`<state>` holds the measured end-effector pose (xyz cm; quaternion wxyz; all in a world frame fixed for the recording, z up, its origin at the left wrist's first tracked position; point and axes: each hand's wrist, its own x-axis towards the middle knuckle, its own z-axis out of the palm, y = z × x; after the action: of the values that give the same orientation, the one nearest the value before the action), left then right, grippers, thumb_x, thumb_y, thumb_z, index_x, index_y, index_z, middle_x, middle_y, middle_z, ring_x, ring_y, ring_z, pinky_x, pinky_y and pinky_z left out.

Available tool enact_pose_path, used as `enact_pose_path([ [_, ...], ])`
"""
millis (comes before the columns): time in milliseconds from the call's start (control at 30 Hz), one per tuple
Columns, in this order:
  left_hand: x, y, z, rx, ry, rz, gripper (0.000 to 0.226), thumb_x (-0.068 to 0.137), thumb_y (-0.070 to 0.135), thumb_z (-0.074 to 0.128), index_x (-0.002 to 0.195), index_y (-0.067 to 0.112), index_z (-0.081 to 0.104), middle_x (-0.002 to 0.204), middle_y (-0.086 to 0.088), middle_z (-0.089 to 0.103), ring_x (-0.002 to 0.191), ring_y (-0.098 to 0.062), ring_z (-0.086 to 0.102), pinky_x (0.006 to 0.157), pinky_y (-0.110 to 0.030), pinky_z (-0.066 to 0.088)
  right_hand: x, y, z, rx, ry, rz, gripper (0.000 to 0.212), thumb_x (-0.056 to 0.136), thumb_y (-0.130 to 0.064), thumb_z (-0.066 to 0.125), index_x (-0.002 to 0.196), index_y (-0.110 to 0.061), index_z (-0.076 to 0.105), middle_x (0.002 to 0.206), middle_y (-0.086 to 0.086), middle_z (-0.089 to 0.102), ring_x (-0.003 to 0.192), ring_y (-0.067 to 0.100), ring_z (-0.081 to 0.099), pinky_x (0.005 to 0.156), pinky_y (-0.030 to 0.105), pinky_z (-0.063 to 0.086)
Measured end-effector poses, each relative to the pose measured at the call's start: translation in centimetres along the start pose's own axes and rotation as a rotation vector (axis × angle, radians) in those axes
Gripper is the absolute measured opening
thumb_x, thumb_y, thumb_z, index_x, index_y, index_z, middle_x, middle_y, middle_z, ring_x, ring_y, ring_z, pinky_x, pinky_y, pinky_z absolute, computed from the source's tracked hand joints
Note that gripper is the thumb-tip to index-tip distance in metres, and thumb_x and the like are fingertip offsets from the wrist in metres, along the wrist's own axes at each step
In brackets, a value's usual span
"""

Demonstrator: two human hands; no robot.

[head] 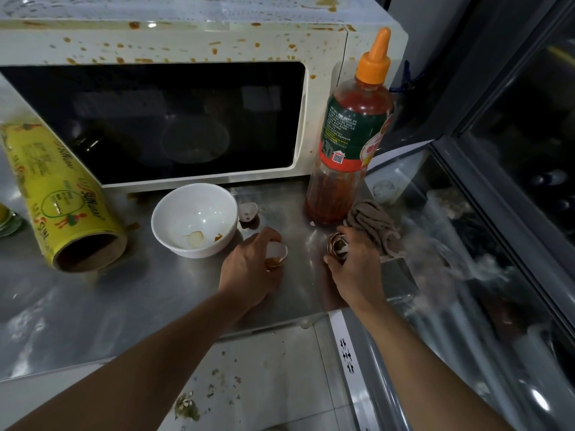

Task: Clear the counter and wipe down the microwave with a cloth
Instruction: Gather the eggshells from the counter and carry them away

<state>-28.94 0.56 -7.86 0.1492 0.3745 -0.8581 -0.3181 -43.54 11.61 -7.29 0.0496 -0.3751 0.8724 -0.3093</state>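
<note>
Gripping eggshells point(278, 251), both hands point(249, 269) curled

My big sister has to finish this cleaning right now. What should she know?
Left hand: closed around a piece of eggshell on the steel counter.
Right hand: closed around a crumpled dark scrap; I cannot tell what it is.
Another broken shell lies behind the white bowl, which holds only a little residue.
The sauce bottle stands upright beside the microwave. The brown cloth lies at the bottle's foot, untouched.
The yellow wrap roll lies tipped on its side at the left.
Done: two bits of rubbish are in hand.
Left: bin them, clear the rest, then wipe the splattered microwave.
</note>
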Motion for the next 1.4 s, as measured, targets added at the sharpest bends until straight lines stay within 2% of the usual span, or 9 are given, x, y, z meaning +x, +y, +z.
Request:
enact_pose_path([
  [233, 0.0, 0.2, -0.1, -0.028, 0.003, -0.014, 0.039, 0.073, 0.021, 0.073, 0.104, 0.029, 0.050, 0.097, 0.004, 0.066, 0.081, -0.021, 0.063, 0.070, -0.037, 0.053, -0.2, -0.2, -0.2, -0.020, -0.014, -0.005, 0.061, 0.071, -0.012, 0.078, 0.126, -0.009, 0.052, 0.118, 0.009, 0.059, 0.112, 0.024, 0.052, 0.084, 0.008, 0.020],
  [400, 0.0, 0.4, -0.2, -0.069, 0.021, -0.023, 0.038, 0.072, 0.027, 0.074, 0.103, 0.028, 0.052, 0.099, 0.004, 0.066, 0.087, -0.020, 0.063, 0.074, -0.039, 0.053, -0.4, -0.9, -0.9, -0.005, 0.012, -0.016, 0.065, 0.070, -0.016, 0.080, 0.127, -0.012, 0.050, 0.123, 0.006, 0.053, 0.118, 0.021, 0.045, 0.098, 0.023, 0.030],
  [433, 0.0, 0.4, -0.2, -0.071, 0.025, -0.020, 0.038, 0.072, 0.028, 0.074, 0.103, 0.027, 0.052, 0.099, 0.004, 0.065, 0.087, -0.020, 0.063, 0.074, -0.039, 0.053, -0.4, -1.1, -1.0, 0.002, 0.016, -0.025, 0.065, 0.070, -0.016, 0.080, 0.128, -0.013, 0.050, 0.124, 0.006, 0.052, 0.119, 0.021, 0.043, 0.099, 0.021, 0.028],
  [533, 0.0, 0.4, -0.2, -0.065, 0.031, -0.016, 0.036, 0.074, 0.026, 0.073, 0.103, 0.027, 0.051, 0.102, 0.004, 0.065, 0.090, -0.020, 0.063, 0.075, -0.039, 0.054, -0.3, -1.4, -0.9, 0.005, 0.004, -0.053, 0.062, 0.071, -0.014, 0.078, 0.126, -0.013, 0.051, 0.121, 0.006, 0.053, 0.116, 0.020, 0.043, 0.091, 0.013, 0.023],
  [600, 0.0, 0.4, -0.2, -0.068, 0.032, -0.013, 0.036, 0.075, 0.025, 0.073, 0.102, 0.028, 0.051, 0.102, 0.004, 0.065, 0.090, -0.018, 0.063, 0.075, -0.038, 0.054, -0.2, -1.6, -0.6, -0.007, -0.034, -0.043, 0.060, 0.072, -0.014, 0.077, 0.126, -0.015, 0.051, 0.120, 0.004, 0.053, 0.114, 0.021, 0.045, 0.090, 0.016, 0.028],
  [733, 0.1, 0.2, -0.2, -0.068, 0.034, -0.021, 0.036, 0.075, 0.025, 0.073, 0.102, 0.028, 0.051, 0.102, 0.004, 0.065, 0.091, -0.017, 0.062, 0.075, -0.036, 0.054, -0.2, -1.6, -0.2, 0.015, -0.072, 0.001, 0.060, 0.070, -0.013, 0.078, 0.124, -0.014, 0.052, 0.122, 0.003, 0.051, 0.118, 0.022, 0.044, 0.098, 0.027, 0.036],
  [933, 0.1, 0.1, -0.4, -0.089, 0.058, -0.013, 0.035, 0.073, 0.022, 0.073, 0.103, 0.022, 0.054, 0.100, 0.001, 0.066, 0.089, -0.019, 0.063, 0.073, -0.037, 0.054, -0.2, -2.1, 0.1, 0.018, -0.008, -0.063, 0.056, 0.073, -0.015, 0.076, 0.124, -0.012, 0.053, 0.123, 0.004, 0.052, 0.118, 0.021, 0.043, 0.096, 0.017, 0.027],
  [1100, 0.3, 0.0, -0.6, -0.099, 0.069, 0.006, 0.035, 0.074, 0.019, 0.073, 0.103, 0.017, 0.055, 0.099, -0.001, 0.066, 0.089, -0.021, 0.062, 0.074, -0.040, 0.054, 0.9, -3.3, 1.0, -0.082, -0.058, -0.140, 0.062, 0.071, -0.019, 0.078, 0.127, -0.013, 0.052, 0.127, 0.002, 0.053, 0.121, 0.021, 0.043, 0.102, 0.030, 0.033],
  [1400, 0.6, -0.5, -0.7, -0.131, 0.131, 0.030, 0.035, 0.071, 0.014, 0.075, 0.101, 0.012, 0.059, 0.091, -0.003, 0.064, 0.082, -0.021, 0.061, 0.070, -0.036, 0.053, 2.5, -3.9, 2.9, -0.271, -0.101, -0.239, 0.065, 0.067, -0.016, 0.081, 0.127, -0.019, 0.056, 0.118, 0.001, 0.064, 0.108, 0.024, 0.050, 0.091, 0.033, 0.030],
])
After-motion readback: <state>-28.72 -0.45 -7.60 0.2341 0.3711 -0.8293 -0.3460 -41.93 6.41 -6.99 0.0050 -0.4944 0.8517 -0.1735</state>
